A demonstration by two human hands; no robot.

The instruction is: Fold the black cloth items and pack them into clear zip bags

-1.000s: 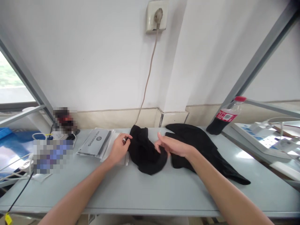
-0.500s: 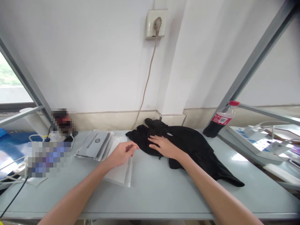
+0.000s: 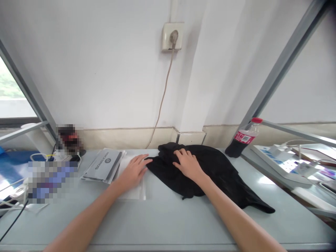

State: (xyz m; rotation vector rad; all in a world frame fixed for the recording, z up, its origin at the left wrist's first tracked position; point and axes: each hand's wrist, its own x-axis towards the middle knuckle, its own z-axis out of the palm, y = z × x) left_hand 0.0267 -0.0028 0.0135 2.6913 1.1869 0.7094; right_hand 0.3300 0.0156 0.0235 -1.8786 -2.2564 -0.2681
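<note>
A black cloth garment (image 3: 220, 171) lies crumpled on the grey table (image 3: 168, 224), right of centre. My right hand (image 3: 187, 164) rests on its upper part with the fingers apart. At the cloth's left tip is my left hand (image 3: 133, 171), its fingers spread over the clear plastic bags (image 3: 131, 192) and the fingertips by the cloth's edge. Whether those fingertips touch the cloth is hard to tell. Left of that hand sits a stack of grey printed packets (image 3: 102, 163).
A cola bottle (image 3: 243, 140) with a red cap stands at the back right. Metal frame bars rise on both sides. Beyond the right bar lies a power strip (image 3: 280, 164) with cables. More cables and blurred items are at the left. A socket (image 3: 172, 36) with a plugged cord is on the wall.
My left hand has opened and spread its fingers. The cloth's left part has been rearranged, its lower edge now nearer the table's front. My right hand has moved slightly right on it.
</note>
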